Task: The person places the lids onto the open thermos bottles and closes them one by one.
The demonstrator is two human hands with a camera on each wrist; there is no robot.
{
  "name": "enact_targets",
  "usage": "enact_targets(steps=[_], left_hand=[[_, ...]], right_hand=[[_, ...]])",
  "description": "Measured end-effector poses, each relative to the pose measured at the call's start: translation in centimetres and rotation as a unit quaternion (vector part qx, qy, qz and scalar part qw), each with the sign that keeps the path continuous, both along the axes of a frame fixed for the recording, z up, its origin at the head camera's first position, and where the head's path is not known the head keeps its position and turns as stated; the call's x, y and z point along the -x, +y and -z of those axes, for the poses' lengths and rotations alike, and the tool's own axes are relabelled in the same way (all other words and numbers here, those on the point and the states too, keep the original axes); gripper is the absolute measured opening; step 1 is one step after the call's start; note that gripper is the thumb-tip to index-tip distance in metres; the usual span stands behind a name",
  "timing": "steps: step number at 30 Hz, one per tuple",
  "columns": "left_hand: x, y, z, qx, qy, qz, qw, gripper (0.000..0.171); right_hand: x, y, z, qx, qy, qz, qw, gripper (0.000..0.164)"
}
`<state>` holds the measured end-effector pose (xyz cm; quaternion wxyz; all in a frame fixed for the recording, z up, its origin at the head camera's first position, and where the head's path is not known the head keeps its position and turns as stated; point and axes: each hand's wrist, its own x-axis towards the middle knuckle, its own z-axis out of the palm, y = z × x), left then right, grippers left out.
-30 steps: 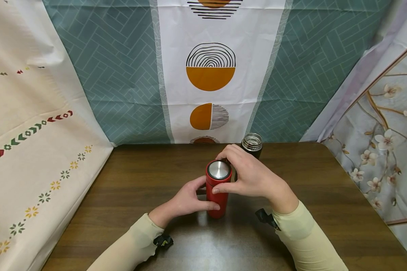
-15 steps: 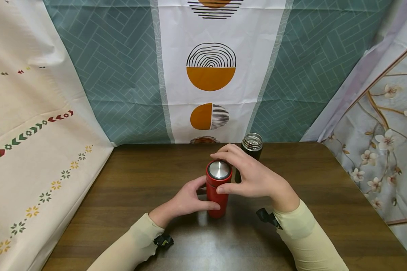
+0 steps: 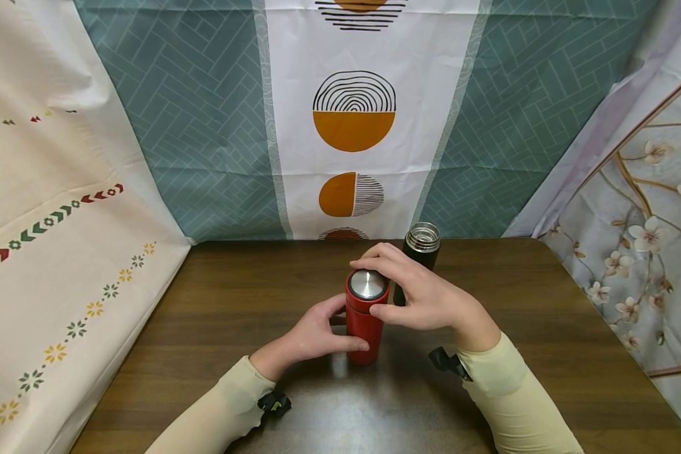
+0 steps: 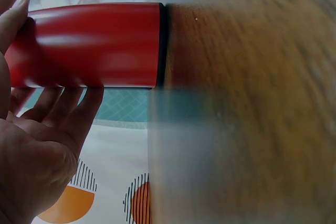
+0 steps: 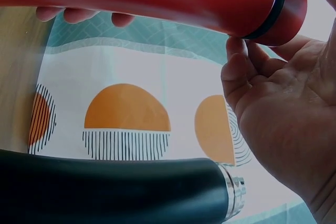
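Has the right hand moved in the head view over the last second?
Yes. Against the red bottle, which keeps its place on the table, the right hand has turned: its thumb has shifted right, its far fingers left.

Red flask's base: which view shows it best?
Left wrist: the base of the red flask shows large and side-on, its black edge clear of the left hand. The head view shows it smaller, from above; in the right wrist view it falls outside the frame.

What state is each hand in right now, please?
Left hand: closed around the red flask, holding its body.
Right hand: closed around the flask's lid.
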<state>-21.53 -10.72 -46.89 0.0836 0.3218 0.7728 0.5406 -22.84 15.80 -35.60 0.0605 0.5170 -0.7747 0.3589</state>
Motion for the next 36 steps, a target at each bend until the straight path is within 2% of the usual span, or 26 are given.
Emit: enact_targets(steps=[11, 25, 36], left_hand=[[-0.07, 0.00, -0.20, -0.004, -0.001, 0.000, 1.0000, 0.067], [-0.16, -0.05, -0.18, 0.001, 0.005, -0.006, 1.0000, 0.066], [-0.09, -0.03, -0.01, -0.003, 0.007, 0.001, 1.0000, 0.064]], right_hand=[[-0.02, 0.01, -0.11, 0.005, 0.009, 0.014, 1.000, 0.055], [0.28, 0.16, -0.17, 0.006, 0.025, 0.026, 0.999, 0.055], [0.20, -0.09, -0.27, 0.009, 0.037, 0.040, 0.998, 0.053]])
